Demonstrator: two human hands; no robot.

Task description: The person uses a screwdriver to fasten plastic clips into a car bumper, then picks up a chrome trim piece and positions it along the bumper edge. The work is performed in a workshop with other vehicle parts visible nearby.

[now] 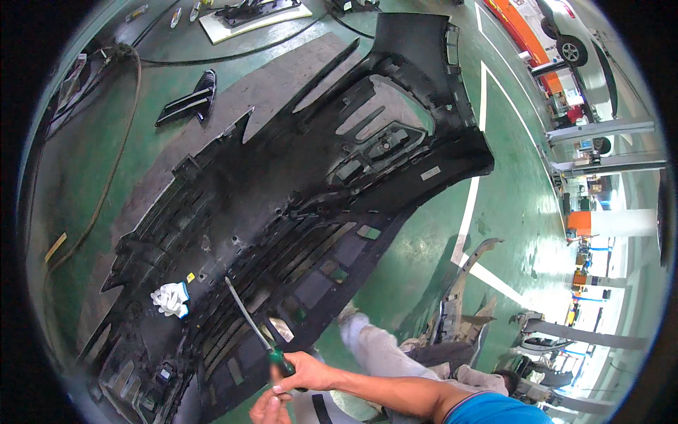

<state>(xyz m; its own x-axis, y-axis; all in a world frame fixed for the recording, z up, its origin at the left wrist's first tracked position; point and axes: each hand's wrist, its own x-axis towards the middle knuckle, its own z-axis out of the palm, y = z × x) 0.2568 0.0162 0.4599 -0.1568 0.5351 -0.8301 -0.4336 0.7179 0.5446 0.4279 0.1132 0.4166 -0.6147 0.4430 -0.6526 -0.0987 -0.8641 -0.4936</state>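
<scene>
A person in a blue sleeve grips a green-handled screwdriver (282, 362) in the closed right hand (311, 372), its shaft slanting up and to the left over a large black car bumper (258, 166). Whether the tip touches the plastic cannot be told. The left hand (270, 408), cut off by the lower edge, sits just beside the right with its fingers bent; whether it holds anything cannot be told.

The bumper lies inner side up, partly over a grey sheet (282, 78) on the green floor (417, 247). A white label (431, 172) marks its right part, a pale sticker (281, 328) shows near the screwdriver handle, and a small yellow tag (191, 277) sits just beside white gloves (170, 299) resting on the bumper. Print on all three is too small to read.
</scene>
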